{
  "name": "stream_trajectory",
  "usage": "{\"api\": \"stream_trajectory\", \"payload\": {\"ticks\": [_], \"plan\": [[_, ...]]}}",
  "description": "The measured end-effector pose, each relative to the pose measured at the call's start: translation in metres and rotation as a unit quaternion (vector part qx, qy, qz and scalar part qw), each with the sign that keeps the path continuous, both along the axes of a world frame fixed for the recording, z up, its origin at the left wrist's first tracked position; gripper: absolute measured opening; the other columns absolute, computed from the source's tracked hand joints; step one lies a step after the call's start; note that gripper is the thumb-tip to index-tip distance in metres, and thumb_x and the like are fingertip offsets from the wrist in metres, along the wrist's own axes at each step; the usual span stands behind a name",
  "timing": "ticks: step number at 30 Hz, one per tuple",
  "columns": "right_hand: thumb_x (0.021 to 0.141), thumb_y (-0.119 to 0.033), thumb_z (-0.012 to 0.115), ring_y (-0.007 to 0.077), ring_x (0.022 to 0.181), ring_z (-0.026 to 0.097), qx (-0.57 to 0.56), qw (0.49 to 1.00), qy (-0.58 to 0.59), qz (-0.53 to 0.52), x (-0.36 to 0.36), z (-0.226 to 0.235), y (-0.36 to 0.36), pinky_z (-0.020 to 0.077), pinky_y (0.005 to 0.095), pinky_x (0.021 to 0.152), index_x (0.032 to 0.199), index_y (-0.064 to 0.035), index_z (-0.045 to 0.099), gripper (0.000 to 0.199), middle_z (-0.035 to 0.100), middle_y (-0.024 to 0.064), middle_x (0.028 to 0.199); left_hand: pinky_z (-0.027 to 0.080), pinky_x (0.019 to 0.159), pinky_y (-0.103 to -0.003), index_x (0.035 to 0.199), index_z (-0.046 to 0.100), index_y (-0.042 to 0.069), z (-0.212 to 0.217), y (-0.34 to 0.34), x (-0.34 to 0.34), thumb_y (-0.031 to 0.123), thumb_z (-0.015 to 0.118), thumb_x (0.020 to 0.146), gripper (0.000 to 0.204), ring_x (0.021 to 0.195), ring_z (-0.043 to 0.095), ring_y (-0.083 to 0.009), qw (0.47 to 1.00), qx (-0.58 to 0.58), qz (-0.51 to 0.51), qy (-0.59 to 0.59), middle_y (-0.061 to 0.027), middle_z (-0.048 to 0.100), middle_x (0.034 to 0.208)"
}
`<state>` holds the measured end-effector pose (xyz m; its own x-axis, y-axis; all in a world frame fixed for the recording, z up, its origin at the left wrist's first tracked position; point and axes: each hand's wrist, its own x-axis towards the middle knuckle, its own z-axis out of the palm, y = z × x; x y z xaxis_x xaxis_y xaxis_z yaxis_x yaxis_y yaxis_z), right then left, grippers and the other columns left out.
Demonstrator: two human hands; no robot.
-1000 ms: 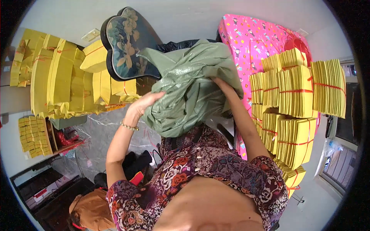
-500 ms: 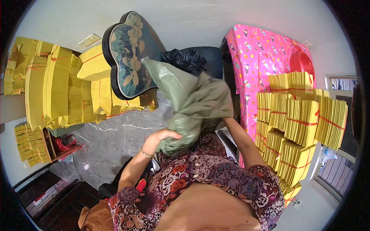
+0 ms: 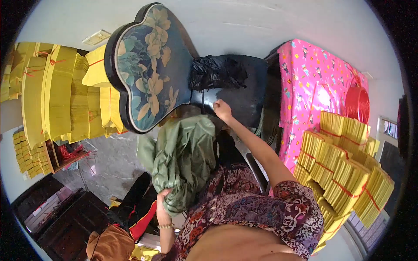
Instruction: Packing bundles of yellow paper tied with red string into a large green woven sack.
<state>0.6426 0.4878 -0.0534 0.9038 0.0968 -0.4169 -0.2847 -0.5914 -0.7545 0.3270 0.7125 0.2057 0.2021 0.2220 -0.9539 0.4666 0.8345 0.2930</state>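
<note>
Green sack hangs bunched, long axis from one to seven o'clock; left hand clutches its seven-o'clock end, right hand curls closed at one.

Green sack (perhaps) in left hand

green sheeting, perhaps a sack, crumpled in folds, left of centre

Red-tied yellow bundles stand beside a pink patterned cover.
</note>
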Motion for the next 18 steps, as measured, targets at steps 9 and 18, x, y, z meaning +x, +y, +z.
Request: {"api": "stream_trajectory", "payload": {"ticks": [9,18], "plan": [[0.069,-0.056,0.065,0.0299,0.105,0.056,-0.169,0.978,0.106,-0.058,0.073,-0.164,0.082,0.0455,0.0345,0.087,0.118,-0.0017,0.048,0.076,0.058,0.0170,0.114,0.050,0.081,-0.040,0.098,0.060,-0.007,0.020,-0.056,0.004,0.014,0.056,0.068,0.037,0.087,0.061,-0.0311,0.982,0.116,0.139,0.057,-0.0172,0.064,0.094],[0.080,-0.040,0.054,0.0365,0.095,0.057,-0.100,0.985,-0.018,-0.141,0.059,-0.184,0.100,0.0458,0.0397,0.083,0.110,0.0042,0.051,0.053,0.058,0.0250,0.104,0.043,0.087,-0.038,0.109,0.055,0.004,0.005,-0.051,-0.015,0.020,0.053,0.076,0.036,0.096,0.055,-0.0276,0.989,0.143,-0.041,0.011,-0.0138,0.058,0.108]]}}
